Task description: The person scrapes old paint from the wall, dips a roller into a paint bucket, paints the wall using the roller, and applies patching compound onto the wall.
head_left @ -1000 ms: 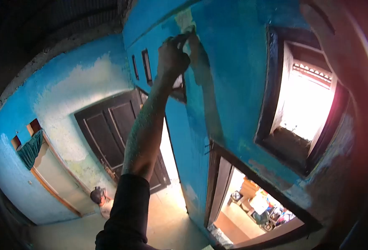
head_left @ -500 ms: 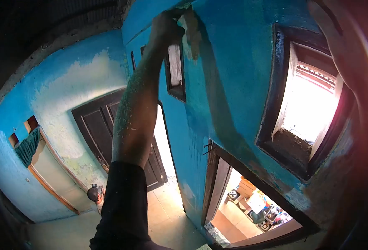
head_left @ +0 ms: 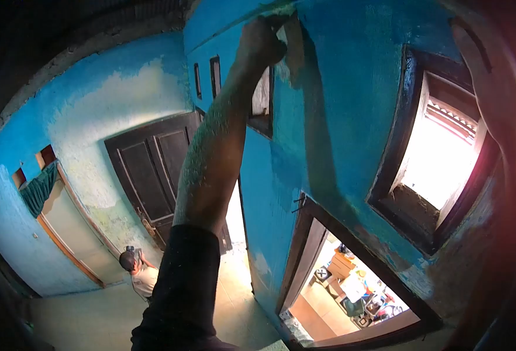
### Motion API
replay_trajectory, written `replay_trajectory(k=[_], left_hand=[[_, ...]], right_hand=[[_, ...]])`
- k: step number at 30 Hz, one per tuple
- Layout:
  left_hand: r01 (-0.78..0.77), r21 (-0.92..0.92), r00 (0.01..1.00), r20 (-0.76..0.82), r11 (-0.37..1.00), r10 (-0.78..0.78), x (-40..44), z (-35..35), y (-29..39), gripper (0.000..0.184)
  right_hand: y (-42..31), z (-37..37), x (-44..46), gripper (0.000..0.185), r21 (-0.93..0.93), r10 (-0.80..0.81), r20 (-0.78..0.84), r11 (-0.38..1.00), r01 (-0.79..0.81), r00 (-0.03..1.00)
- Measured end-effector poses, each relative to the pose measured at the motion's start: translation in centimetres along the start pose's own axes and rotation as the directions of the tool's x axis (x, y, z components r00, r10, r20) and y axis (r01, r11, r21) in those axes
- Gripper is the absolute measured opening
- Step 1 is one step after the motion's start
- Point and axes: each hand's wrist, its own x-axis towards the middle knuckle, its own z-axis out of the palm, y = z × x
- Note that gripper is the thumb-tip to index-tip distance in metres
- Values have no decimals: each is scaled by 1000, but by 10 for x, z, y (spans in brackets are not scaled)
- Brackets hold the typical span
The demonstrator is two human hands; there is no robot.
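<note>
My left hand (head_left: 262,44) is raised high against the blue wall (head_left: 351,117), its fingers closed round what looks like a scraper (head_left: 282,21). The tool is dark and mostly hidden by the fist; its tip meets the wall near a pale bare patch (head_left: 282,71). Small light flakes cling to my forearm (head_left: 214,140). The arm casts a long shadow down the wall. My right hand does not show; a blurred reddish shape (head_left: 492,88) along the right edge cannot be made out.
Right of the arm is a dark-framed window opening (head_left: 386,146); below it, a doorway (head_left: 296,263) shows a cluttered room. A dark door (head_left: 152,158) stands at left behind the arm. Down on the tiled floor, a person (head_left: 145,278) holds a camera-like object. A green curtain (head_left: 40,190) hangs far left.
The view has shifted, and my arm and fist appear farther right and slightly lower. My grip stays closed, still at the wall. More of the person below now shows.
</note>
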Motion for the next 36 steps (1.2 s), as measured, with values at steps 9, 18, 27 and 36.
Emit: replay_trajectory(k=[9, 18, 27, 36], left_hand=[[18, -83, 999, 35, 996, -15, -157, 21, 29, 69], [78, 109, 994, 68, 991, -85, -11, -4, 16, 60], [-34, -24, 999, -27, 999, 33, -71, 9, 22, 59], [3, -27, 1000, -13, 1000, -4, -124, 21, 32, 63]], right_hand=[[-6, 4, -4, 41, 17, -13, -13, 1000, 14, 1000], [-6, 5, 1, 40, 33, -20, 1, 999, 20, 1000], [11, -1, 5, 40, 74, -90, 16, 993, 89, 996], [-28, -15, 7, 30, 175, 6, -117, 984, 15, 993]])
